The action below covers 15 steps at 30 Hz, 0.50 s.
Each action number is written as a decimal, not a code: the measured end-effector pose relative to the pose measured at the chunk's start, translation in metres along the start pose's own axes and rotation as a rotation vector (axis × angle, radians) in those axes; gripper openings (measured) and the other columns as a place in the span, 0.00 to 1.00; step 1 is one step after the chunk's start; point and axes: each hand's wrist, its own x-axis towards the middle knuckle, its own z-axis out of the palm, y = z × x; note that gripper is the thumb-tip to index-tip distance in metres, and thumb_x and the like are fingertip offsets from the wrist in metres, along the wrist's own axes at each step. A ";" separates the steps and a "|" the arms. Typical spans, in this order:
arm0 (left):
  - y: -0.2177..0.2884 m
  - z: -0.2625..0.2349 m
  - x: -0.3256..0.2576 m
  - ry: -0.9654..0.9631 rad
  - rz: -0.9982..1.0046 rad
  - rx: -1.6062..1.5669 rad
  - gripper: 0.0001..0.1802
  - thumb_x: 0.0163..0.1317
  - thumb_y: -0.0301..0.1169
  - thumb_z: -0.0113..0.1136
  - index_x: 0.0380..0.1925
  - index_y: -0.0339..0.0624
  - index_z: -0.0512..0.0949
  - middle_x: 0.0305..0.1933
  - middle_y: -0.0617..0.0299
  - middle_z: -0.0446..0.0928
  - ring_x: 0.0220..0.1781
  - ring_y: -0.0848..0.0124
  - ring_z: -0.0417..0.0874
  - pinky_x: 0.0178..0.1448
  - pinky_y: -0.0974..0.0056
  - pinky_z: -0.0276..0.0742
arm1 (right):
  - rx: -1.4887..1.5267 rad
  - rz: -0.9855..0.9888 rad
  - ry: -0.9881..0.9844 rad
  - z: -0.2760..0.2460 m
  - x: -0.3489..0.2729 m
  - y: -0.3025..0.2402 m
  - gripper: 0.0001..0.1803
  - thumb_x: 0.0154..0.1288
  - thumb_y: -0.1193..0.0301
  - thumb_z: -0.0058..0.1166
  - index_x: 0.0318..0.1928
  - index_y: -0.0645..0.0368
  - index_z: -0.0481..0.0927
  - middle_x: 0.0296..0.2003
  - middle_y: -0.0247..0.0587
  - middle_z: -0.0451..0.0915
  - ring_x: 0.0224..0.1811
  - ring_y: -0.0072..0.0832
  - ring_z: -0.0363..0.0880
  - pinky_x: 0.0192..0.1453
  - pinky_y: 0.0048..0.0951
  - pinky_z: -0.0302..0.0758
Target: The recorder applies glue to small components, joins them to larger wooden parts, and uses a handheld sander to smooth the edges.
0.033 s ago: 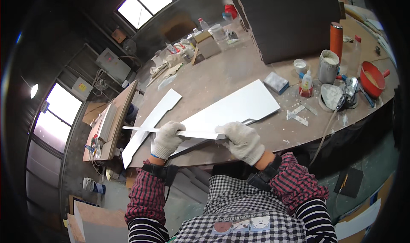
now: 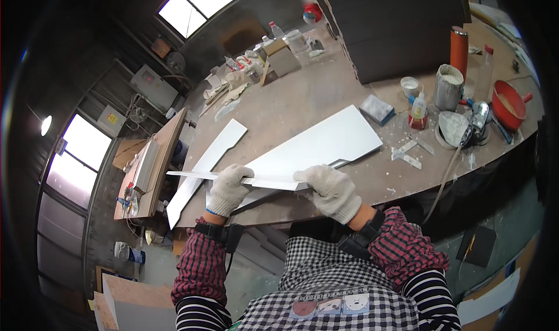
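Both my hands wear pale knit gloves and grip a narrow white strip above the near edge of the table. My left hand is closed round its middle, with the thin left end sticking out past the fingers. At the strip's right end, my right hand pinches it between thumb and fingers. Behind and partly under the strip lies a wide white panel with a notched near edge. A narrower white piece, also notched, lies slanting to the left, partly hidden by the strip.
At right on the table are a sanding block, a glue bottle, a coated can, an orange flask, a red bowl and a hose. A large dark panel stands behind. Bottles and boxes crowd the far edge.
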 end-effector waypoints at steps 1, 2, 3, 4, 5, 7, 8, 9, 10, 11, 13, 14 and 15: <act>0.002 -0.002 0.001 -0.072 -0.011 0.006 0.13 0.48 0.25 0.70 0.36 0.45 0.83 0.38 0.57 0.83 0.43 0.54 0.84 0.48 0.55 0.79 | 0.016 -0.024 0.000 0.002 0.000 0.002 0.24 0.51 0.80 0.64 0.51 0.53 0.80 0.42 0.45 0.82 0.43 0.46 0.82 0.46 0.38 0.80; 0.002 -0.001 0.003 -0.091 -0.017 0.001 0.13 0.48 0.25 0.70 0.36 0.45 0.83 0.38 0.57 0.83 0.43 0.54 0.84 0.48 0.55 0.79 | 0.022 -0.005 -0.004 0.003 0.000 0.004 0.24 0.51 0.80 0.64 0.51 0.53 0.80 0.42 0.45 0.82 0.43 0.46 0.82 0.46 0.38 0.80; 0.002 0.001 0.005 -0.137 -0.010 -0.022 0.13 0.49 0.28 0.70 0.38 0.45 0.84 0.40 0.56 0.83 0.45 0.53 0.84 0.49 0.55 0.79 | 0.002 -0.022 -0.027 0.002 0.001 0.006 0.24 0.51 0.80 0.64 0.51 0.53 0.80 0.42 0.45 0.82 0.43 0.45 0.82 0.47 0.38 0.80; 0.007 0.002 0.007 -0.184 0.001 -0.039 0.14 0.51 0.31 0.70 0.40 0.45 0.85 0.41 0.55 0.84 0.46 0.53 0.85 0.50 0.55 0.80 | -0.018 -0.041 -0.044 0.001 0.000 0.008 0.25 0.50 0.81 0.64 0.51 0.52 0.80 0.41 0.44 0.83 0.43 0.45 0.82 0.48 0.38 0.80; 0.022 -0.004 0.013 -0.251 -0.054 -0.016 0.17 0.53 0.35 0.69 0.44 0.47 0.85 0.44 0.53 0.84 0.47 0.53 0.85 0.51 0.56 0.80 | -0.019 -0.041 -0.050 0.002 -0.003 0.013 0.25 0.49 0.80 0.63 0.51 0.53 0.81 0.43 0.44 0.83 0.45 0.45 0.82 0.52 0.38 0.80; 0.023 -0.002 0.016 -0.298 -0.055 0.009 0.17 0.54 0.36 0.70 0.45 0.47 0.86 0.44 0.53 0.84 0.47 0.53 0.85 0.52 0.56 0.80 | 0.002 -0.015 -0.058 0.000 -0.009 0.016 0.26 0.49 0.81 0.63 0.52 0.53 0.81 0.45 0.46 0.83 0.46 0.46 0.82 0.53 0.38 0.79; 0.023 -0.002 0.017 -0.331 -0.060 0.034 0.18 0.54 0.37 0.70 0.46 0.48 0.86 0.45 0.53 0.84 0.47 0.54 0.85 0.52 0.56 0.81 | 0.020 -0.002 -0.070 0.000 -0.011 0.018 0.27 0.49 0.81 0.63 0.53 0.53 0.81 0.46 0.47 0.83 0.48 0.47 0.81 0.55 0.38 0.79; 0.022 -0.002 0.019 -0.339 -0.061 0.038 0.18 0.54 0.37 0.70 0.46 0.48 0.86 0.45 0.53 0.84 0.47 0.54 0.85 0.52 0.56 0.81 | 0.026 0.004 -0.067 -0.001 -0.014 0.019 0.27 0.49 0.81 0.63 0.53 0.53 0.81 0.46 0.47 0.83 0.48 0.47 0.81 0.55 0.38 0.79; 0.021 -0.001 0.020 -0.366 -0.058 0.025 0.18 0.54 0.37 0.69 0.46 0.49 0.86 0.45 0.52 0.84 0.47 0.54 0.85 0.52 0.56 0.81 | 0.051 0.040 -0.067 -0.002 -0.018 0.019 0.26 0.51 0.80 0.63 0.55 0.54 0.81 0.48 0.46 0.83 0.49 0.44 0.82 0.56 0.36 0.79; 0.019 -0.001 0.022 -0.392 -0.054 0.013 0.18 0.54 0.36 0.69 0.46 0.49 0.86 0.45 0.52 0.84 0.47 0.54 0.85 0.52 0.56 0.81 | 0.075 0.075 -0.068 -0.002 -0.021 0.019 0.26 0.54 0.80 0.63 0.56 0.54 0.81 0.50 0.45 0.83 0.51 0.41 0.83 0.57 0.35 0.79; 0.017 -0.002 0.029 -0.431 -0.060 0.032 0.18 0.54 0.36 0.69 0.47 0.49 0.86 0.45 0.52 0.84 0.47 0.54 0.86 0.52 0.56 0.81 | 0.347 0.269 -0.137 -0.010 -0.017 0.017 0.25 0.58 0.77 0.63 0.59 0.56 0.79 0.49 0.43 0.83 0.52 0.37 0.82 0.58 0.33 0.78; 0.016 -0.004 0.033 -0.460 -0.065 0.051 0.18 0.54 0.35 0.68 0.47 0.49 0.86 0.45 0.52 0.84 0.47 0.54 0.86 0.52 0.56 0.81 | 0.616 0.454 -0.206 -0.013 -0.015 0.016 0.26 0.62 0.74 0.64 0.61 0.58 0.78 0.49 0.41 0.83 0.53 0.33 0.81 0.59 0.31 0.77; 0.009 -0.002 0.034 -0.457 -0.064 0.032 0.19 0.53 0.33 0.68 0.47 0.48 0.86 0.44 0.53 0.85 0.45 0.55 0.86 0.51 0.57 0.81 | 0.618 0.456 -0.204 -0.012 -0.017 0.018 0.26 0.62 0.74 0.64 0.61 0.58 0.78 0.49 0.41 0.83 0.53 0.33 0.81 0.59 0.31 0.77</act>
